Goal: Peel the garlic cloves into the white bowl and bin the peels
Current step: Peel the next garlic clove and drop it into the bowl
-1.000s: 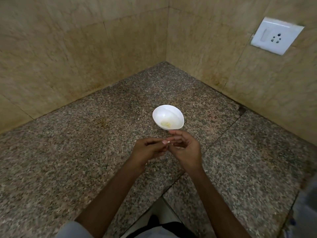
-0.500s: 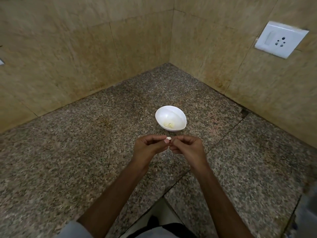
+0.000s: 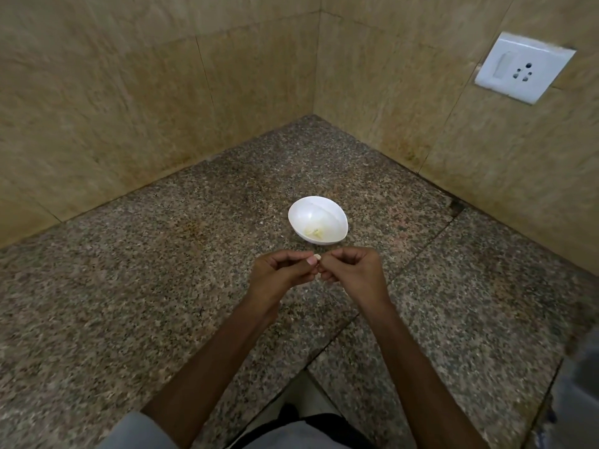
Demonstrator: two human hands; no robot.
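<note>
Pinching a garlic clove (image 3: 317, 257) between both hands, just on the near side of the white bowl (image 3: 308, 210).
Grasping the clove in both grips: left hand (image 3: 280, 275) curling its fingers in with the thumb tip pressing on the clove, right hand (image 3: 355, 273) meeting it from the other side with fingers folded tight. Showing only a small pale bit of the clove between the fingertips. Holding it above the worktop (image 3: 129, 286), near the bowl's closer rim but apart from it. Bowl sitting upright on the speckled granite towards the corner, holding a few pale yellowish peeled pieces (image 3: 313, 233) at its bottom. Tiled walls (image 3: 129, 108) meeting behind, white wall socket (image 3: 523, 68) sitting upper right. Grey sleeve (image 3: 139, 429) showing at the bottom edge.
</note>
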